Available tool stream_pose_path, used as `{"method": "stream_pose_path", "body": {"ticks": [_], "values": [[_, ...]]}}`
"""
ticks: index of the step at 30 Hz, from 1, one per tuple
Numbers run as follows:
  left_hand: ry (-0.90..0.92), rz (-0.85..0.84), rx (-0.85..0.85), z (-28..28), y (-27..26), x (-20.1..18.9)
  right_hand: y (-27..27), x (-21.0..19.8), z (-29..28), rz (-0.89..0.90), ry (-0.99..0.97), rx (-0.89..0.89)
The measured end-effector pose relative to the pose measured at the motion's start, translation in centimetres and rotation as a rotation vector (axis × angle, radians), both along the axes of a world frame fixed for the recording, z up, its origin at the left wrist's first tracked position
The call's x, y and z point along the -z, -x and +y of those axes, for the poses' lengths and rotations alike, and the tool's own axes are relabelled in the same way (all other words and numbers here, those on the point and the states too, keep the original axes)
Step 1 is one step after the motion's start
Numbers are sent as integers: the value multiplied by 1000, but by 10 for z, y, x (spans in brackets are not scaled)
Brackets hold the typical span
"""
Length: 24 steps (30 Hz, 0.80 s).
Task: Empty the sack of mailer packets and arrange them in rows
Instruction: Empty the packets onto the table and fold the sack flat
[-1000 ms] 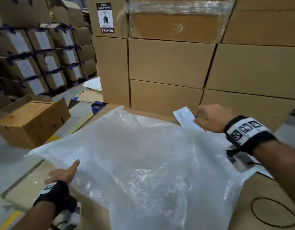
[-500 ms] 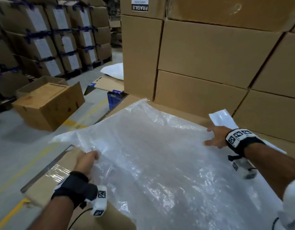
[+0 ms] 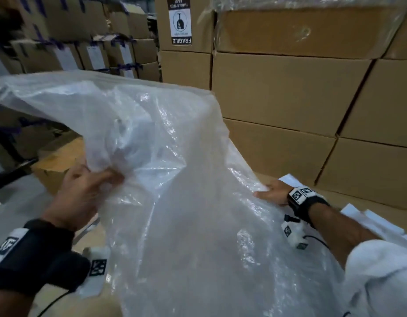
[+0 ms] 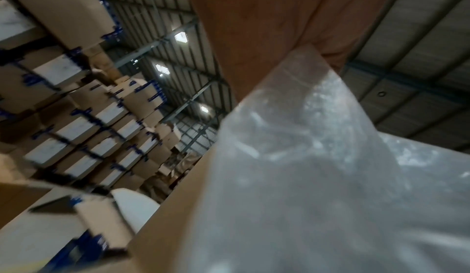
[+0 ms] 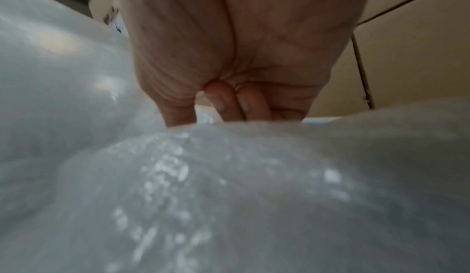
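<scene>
The sack (image 3: 175,202) is spread over a cardboard top (image 3: 380,202) in front of stacked boxes (image 3: 289,92), its long axis running from the near edge toward them. A bunch of film is gripped in the left hand (image 3: 83,191) and lifted, that side being raised. The sack's right edge is held down by the right hand (image 3: 272,194), fingers (image 5: 229,102) curled, probably pinching film. 2 or so white packets (image 3: 369,219) lie right of the sack, nearer the right hand.
</scene>
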<state>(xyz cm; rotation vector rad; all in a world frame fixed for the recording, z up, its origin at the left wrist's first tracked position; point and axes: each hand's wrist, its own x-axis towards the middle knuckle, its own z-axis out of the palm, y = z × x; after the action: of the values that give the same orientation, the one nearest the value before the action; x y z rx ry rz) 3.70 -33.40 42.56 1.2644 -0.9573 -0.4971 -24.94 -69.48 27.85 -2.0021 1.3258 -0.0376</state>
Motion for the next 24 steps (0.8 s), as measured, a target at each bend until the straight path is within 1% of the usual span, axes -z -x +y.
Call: {"method": "stream_pose_path", "body": {"ticks": [2, 3, 5, 6, 8, 9, 11, 12, 13, 14, 15, 16, 18, 21, 22, 24], "values": [[40, -50, 8, -13, -1, -32, 9, -34, -2, -128, 71, -1], [76, -80, 9, -20, 0, -50, 15, -56, -2, -237, 88, 26], [197, -110, -1, -36, -5, -86, 31, -100, -6, -497, 138, 182], [260, -81, -26, -44, -10, -99, 42, -123, -4, -635, 152, 265], [323, 47, -53, -55, -15, -112, 70, -160, -2, -802, 232, 401], [290, 101, -10, -63, -15, -107, 85, -176, 0, -849, 280, 442], [104, 136, 73, -78, -3, -81, 115, -201, 7, -939, 361, 495], [37, 137, 48, -86, 7, -68, 129, -209, 11, -980, 391, 516], [14, 97, -30, -95, 15, -56, 142, -214, 12, -1020, 414, 532], [27, 45, -99, -103, 26, -52, 155, -217, 15, -1058, 431, 547], [51, 9, -128, -108, 32, -55, 161, -217, 15, -1089, 441, 549], [80, -5, -109, -115, 40, -66, 170, -221, 19, -1124, 455, 548], [184, -55, -51, -123, 53, -103, 188, -230, 27, -1210, 477, 556], [380, -110, -54, -125, 72, -166, 209, -251, 42, -1305, 531, 564], [414, -119, -55, -127, 76, -178, 214, -259, 46, -1311, 541, 574], [369, -111, -81, -133, 82, -179, 222, -272, 52, -1297, 544, 598]]}}
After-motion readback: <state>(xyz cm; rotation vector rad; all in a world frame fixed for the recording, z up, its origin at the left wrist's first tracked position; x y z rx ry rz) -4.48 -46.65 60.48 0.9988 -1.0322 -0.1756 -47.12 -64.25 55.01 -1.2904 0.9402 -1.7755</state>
